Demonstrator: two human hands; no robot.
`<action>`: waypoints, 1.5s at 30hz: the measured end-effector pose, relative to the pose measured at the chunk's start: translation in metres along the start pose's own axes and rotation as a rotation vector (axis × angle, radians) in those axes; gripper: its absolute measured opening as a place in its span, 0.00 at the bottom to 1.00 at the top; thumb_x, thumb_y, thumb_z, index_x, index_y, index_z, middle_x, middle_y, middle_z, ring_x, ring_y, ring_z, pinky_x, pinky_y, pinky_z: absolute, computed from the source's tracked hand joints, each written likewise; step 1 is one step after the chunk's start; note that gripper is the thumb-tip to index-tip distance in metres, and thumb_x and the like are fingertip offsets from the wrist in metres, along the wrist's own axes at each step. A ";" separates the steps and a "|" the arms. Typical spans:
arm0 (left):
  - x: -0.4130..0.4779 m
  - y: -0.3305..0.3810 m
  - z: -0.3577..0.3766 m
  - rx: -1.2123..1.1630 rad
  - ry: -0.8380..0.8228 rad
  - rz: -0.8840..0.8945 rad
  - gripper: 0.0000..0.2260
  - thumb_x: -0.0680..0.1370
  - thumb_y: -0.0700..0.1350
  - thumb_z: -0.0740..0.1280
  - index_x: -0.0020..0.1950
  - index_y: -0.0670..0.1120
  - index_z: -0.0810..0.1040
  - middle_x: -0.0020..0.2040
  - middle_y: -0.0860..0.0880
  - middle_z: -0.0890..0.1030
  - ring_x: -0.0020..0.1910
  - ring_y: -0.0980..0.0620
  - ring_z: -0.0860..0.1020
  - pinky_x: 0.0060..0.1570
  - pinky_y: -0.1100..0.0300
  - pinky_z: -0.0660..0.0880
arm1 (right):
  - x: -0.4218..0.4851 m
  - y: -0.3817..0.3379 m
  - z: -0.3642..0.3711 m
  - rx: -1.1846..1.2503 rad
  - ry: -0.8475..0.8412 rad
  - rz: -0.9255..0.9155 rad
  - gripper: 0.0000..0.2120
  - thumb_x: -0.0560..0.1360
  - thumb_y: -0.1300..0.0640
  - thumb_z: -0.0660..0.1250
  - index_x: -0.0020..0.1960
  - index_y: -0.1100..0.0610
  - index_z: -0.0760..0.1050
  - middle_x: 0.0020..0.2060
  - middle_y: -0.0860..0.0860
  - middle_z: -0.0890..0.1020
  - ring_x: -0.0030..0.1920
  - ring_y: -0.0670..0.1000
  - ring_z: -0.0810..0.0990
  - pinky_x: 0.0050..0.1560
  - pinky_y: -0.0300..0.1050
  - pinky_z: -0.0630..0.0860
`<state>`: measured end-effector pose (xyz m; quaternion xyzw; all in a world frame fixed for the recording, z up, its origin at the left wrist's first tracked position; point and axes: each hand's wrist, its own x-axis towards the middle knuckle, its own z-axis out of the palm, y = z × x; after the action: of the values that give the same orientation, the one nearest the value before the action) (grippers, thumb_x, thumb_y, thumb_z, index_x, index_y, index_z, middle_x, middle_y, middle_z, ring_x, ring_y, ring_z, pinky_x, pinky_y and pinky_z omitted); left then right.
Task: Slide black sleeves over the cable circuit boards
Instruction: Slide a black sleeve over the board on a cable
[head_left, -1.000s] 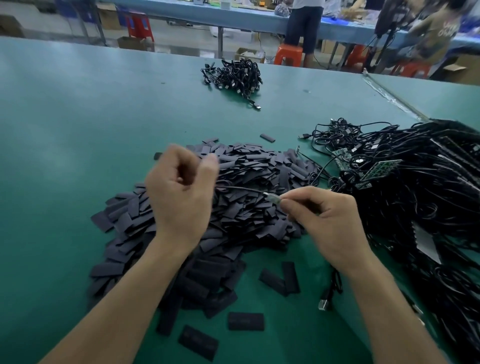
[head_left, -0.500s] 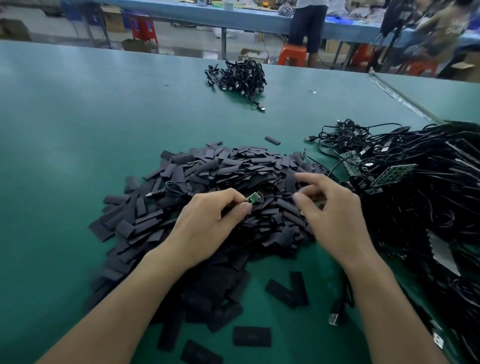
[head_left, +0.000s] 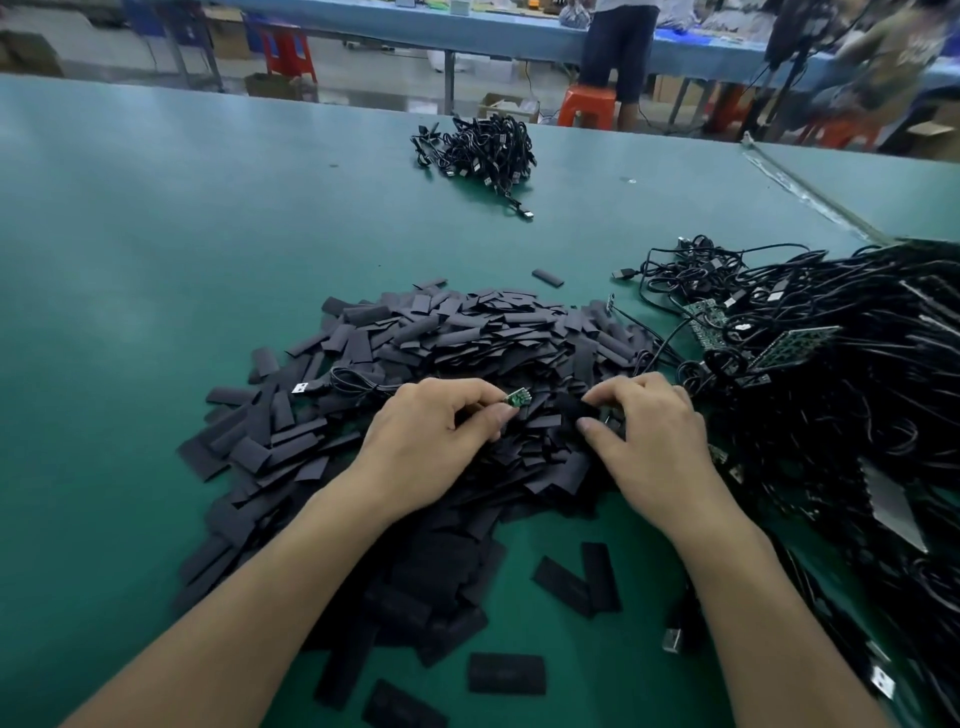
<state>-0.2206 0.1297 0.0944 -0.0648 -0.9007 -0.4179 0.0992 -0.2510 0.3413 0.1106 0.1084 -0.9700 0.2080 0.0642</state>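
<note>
The left hand (head_left: 436, 441) is pinching a small green board (head_left: 516, 399) between thumb and forefinger, holding it just above the heap (head_left: 467, 338) of black sleeves that is lying mid-desk (head_left: 156, 260). The board's cable (head_left: 353, 384) is trailing off to the left across the heap, its plug resting near the heap's left edge. The right hand (head_left: 654, 441) is sitting just beside the left without touching it. Its fingers are curling down into the heap and pinching one sleeve (head_left: 571, 410), though black on black is hiding how much of it is gripped. A big tangle (head_left: 831, 415) of cables is lying on the right, with green boards showing in it. A smaller bundle (head_left: 478, 150) is sitting far up the desk. A few strays (head_left: 506, 673) are lying nearer the wearer.
</note>
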 end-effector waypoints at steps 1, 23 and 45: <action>-0.001 0.000 0.000 0.006 0.005 -0.009 0.05 0.81 0.52 0.67 0.49 0.59 0.83 0.35 0.62 0.81 0.32 0.59 0.76 0.37 0.59 0.71 | -0.001 0.001 0.000 0.041 0.026 -0.025 0.04 0.77 0.52 0.70 0.51 0.46 0.77 0.49 0.44 0.75 0.57 0.52 0.74 0.58 0.50 0.71; -0.008 0.006 -0.002 -0.258 -0.057 -0.046 0.11 0.75 0.56 0.70 0.42 0.50 0.84 0.35 0.44 0.82 0.31 0.54 0.73 0.34 0.46 0.73 | -0.022 -0.028 0.011 0.793 -0.101 -0.224 0.16 0.70 0.64 0.77 0.51 0.47 0.83 0.39 0.48 0.84 0.38 0.50 0.83 0.40 0.44 0.83; -0.012 0.005 -0.008 -0.192 -0.056 0.058 0.08 0.81 0.43 0.67 0.55 0.54 0.84 0.44 0.52 0.80 0.47 0.57 0.78 0.50 0.67 0.71 | -0.015 -0.006 0.001 0.833 -0.019 -0.170 0.10 0.67 0.57 0.77 0.47 0.48 0.85 0.41 0.42 0.87 0.42 0.43 0.85 0.46 0.34 0.79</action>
<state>-0.2067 0.1264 0.1007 -0.1117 -0.8568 -0.4971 0.0797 -0.2355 0.3377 0.1092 0.2067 -0.7912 0.5751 0.0228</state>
